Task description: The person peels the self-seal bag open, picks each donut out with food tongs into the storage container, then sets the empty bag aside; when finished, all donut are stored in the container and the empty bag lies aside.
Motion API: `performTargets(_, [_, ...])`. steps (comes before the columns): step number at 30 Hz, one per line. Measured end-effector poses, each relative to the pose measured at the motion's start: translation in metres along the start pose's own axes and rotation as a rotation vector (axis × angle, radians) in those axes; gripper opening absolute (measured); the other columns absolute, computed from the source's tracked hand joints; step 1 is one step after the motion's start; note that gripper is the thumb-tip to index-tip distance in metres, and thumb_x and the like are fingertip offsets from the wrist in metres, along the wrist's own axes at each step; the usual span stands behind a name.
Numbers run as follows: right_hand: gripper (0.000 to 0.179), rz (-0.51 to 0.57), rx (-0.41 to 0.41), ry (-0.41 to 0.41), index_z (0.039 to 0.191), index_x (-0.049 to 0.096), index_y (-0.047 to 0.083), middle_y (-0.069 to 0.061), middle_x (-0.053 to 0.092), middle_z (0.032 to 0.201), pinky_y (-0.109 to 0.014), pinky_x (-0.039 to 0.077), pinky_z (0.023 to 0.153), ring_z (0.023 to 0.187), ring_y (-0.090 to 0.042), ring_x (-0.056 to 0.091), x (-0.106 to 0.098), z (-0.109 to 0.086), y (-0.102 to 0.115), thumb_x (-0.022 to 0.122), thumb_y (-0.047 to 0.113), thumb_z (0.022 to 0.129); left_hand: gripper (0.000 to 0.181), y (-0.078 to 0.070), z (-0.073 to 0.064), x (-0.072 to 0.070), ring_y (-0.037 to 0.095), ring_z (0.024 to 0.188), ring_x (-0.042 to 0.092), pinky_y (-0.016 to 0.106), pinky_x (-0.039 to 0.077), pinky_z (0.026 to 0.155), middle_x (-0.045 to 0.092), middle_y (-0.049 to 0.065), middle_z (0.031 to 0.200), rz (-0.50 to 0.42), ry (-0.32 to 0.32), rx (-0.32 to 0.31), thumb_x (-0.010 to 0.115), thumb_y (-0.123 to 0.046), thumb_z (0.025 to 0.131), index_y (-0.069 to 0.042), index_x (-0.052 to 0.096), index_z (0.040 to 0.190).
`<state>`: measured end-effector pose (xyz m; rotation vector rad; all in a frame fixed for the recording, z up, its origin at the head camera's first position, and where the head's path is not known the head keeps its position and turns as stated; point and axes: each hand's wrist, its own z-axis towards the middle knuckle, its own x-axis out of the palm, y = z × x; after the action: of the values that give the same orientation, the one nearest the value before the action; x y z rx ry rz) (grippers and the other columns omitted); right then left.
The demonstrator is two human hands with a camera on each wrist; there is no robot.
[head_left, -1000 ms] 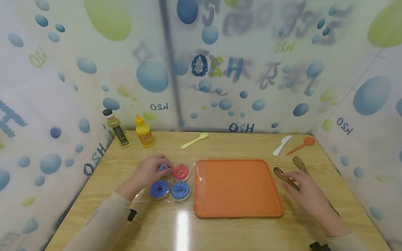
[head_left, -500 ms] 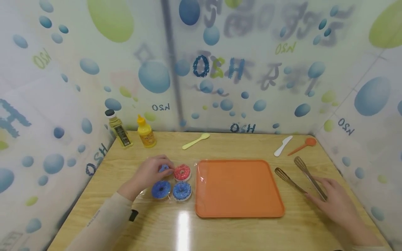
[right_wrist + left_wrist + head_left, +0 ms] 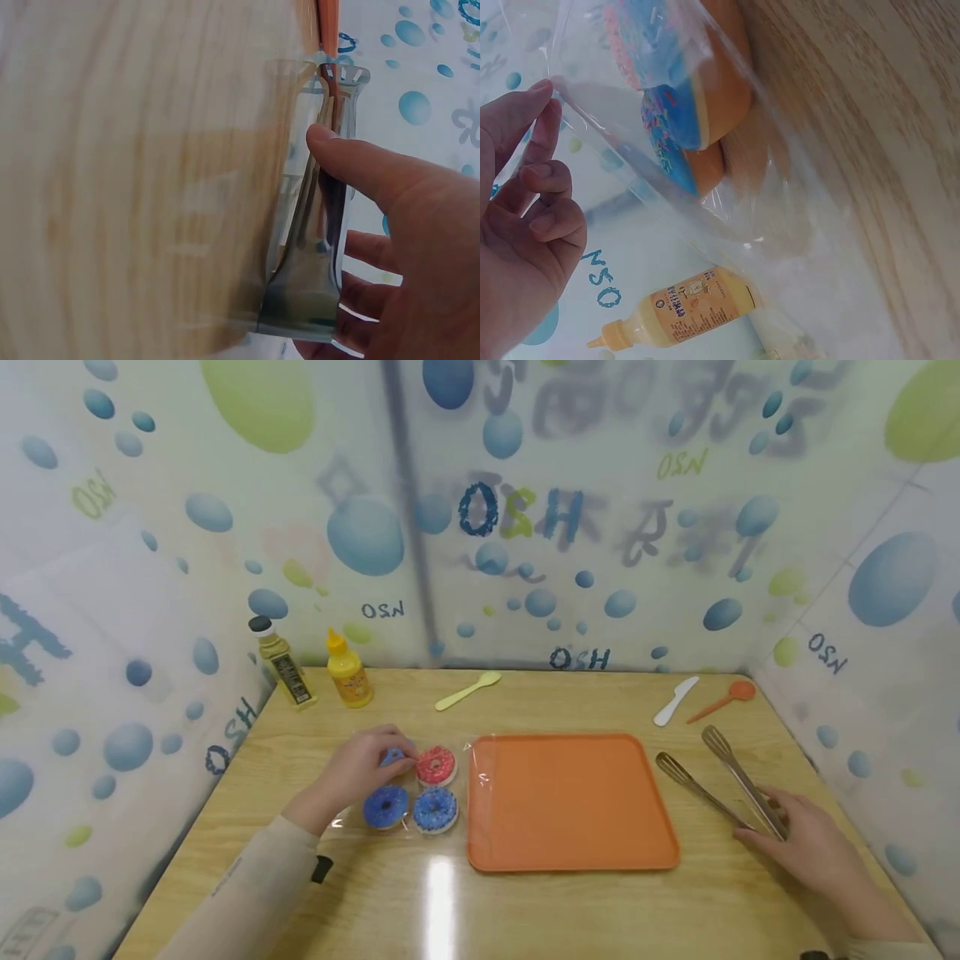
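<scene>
A clear plastic bag holds several doughnuts: a red one, two blue ones in front and a blue one half hidden under my left hand. In the left wrist view my left hand has curled fingers, and its index fingertip meets the bag's edge beside a blue doughnut. Metal tongs lie right of the orange tray. My right hand grips their handle end. In the right wrist view the thumb lies over the tongs with fingers beneath.
An oil bottle and a yellow squeeze bottle stand at the back left. A pale green spoon, a white knife and an orange spoon lie along the back. Patterned walls close three sides of the wooden table.
My right hand has slid back along the tongs from near their tips to the handle end and taken hold there. The left hand has stayed on the doughnut bag.
</scene>
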<state>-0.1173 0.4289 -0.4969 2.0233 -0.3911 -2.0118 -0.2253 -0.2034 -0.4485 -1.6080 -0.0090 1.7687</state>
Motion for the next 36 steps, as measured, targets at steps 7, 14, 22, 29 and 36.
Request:
performTargets(7, [0.09, 0.013, 0.026, 0.023, 0.141, 0.049, -0.011, -0.032, 0.065, 0.116, -0.05, 0.054, 0.069, 0.095, -0.041, 0.065, -0.006, -0.001, 0.001, 0.078, 0.055, 0.088, 0.005, 0.0, 0.002, 0.001, 0.007, 0.068, 0.05, 0.024, 0.045, 0.06, 0.069, -0.011, 0.096, -0.002, -0.009, 0.001, 0.079, -0.023, 0.093, -0.023, 0.079, 0.098])
performTargets(14, [0.074, 0.114, -0.01, -0.023, 0.138, 0.054, -0.012, -0.038, 0.061, 0.125, -0.054, 0.055, 0.073, 0.103, -0.052, 0.063, -0.003, -0.007, 0.005, 0.078, 0.041, 0.092, 0.004, 0.0, 0.0, 0.001, 0.006, 0.066, 0.05, 0.024, 0.045, 0.058, 0.069, -0.012, 0.095, -0.002, 0.0, -0.023, 0.078, -0.023, 0.094, -0.026, 0.079, 0.097])
performTargets(22, [0.058, 0.137, -0.075, -0.178, 0.133, 0.063, -0.003, -0.027, 0.066, 0.115, -0.026, 0.047, 0.063, 0.088, -0.003, 0.059, -0.006, -0.008, 0.025, 0.081, 0.033, 0.091, 0.004, 0.001, -0.004, -0.001, 0.007, 0.065, 0.049, 0.025, 0.044, 0.058, 0.07, -0.01, 0.096, -0.018, -0.006, -0.03, 0.078, -0.02, 0.094, -0.022, 0.079, 0.097])
performTargets(29, [0.042, 0.123, -0.232, -0.309, 0.12, 0.073, 0.009, -0.016, 0.072, 0.109, -0.016, 0.041, 0.063, 0.086, 0.011, 0.048, -0.003, -0.005, 0.068, 0.088, 0.022, 0.083, 0.004, 0.002, -0.004, -0.002, 0.006, 0.065, 0.049, 0.025, 0.044, 0.057, 0.069, -0.01, 0.096, -0.032, 0.001, -0.027, 0.078, -0.02, 0.094, -0.022, 0.08, 0.098])
performTargets(36, [0.038, 0.15, -0.348, -0.258, 0.118, 0.075, 0.014, -0.005, 0.072, 0.104, -0.023, 0.044, 0.059, 0.076, -0.001, 0.053, 0.008, 0.004, 0.114, 0.088, 0.015, 0.083, 0.004, 0.002, -0.002, -0.003, 0.007, 0.065, 0.049, 0.025, 0.045, 0.058, 0.069, -0.009, 0.097, -0.042, 0.01, -0.021, 0.078, -0.021, 0.094, -0.023, 0.079, 0.098])
